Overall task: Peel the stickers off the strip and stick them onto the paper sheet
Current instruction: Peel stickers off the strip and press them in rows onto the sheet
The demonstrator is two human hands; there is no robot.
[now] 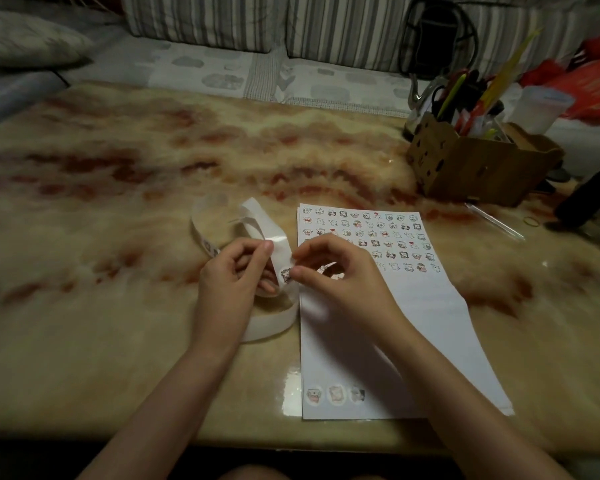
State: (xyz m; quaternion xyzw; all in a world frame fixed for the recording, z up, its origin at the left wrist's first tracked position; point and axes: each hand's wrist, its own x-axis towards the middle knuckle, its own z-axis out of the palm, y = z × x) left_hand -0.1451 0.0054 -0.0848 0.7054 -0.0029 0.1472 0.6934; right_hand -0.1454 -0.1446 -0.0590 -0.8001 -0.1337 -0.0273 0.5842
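A long white sticker strip (257, 216) curls in loops on the marble-patterned table, left of a white paper sheet (413, 323). The sheet carries several rows of small cartoon stickers at its far end and three round stickers (335, 394) near its front left corner. My left hand (232, 271) holds the strip between thumb and curled fingers. My right hand (340, 271) pinches a small sticker (286, 273) at the strip's edge with thumb and forefinger, just above the sheet's left border.
A brown cardboard box (478, 164) full of pens and scissors stands at the back right. A clear pen (496, 221), a rubber band (533, 221) and a dark object (586, 199) lie to the right. A striped sofa with cushions (32, 39) runs behind the table.
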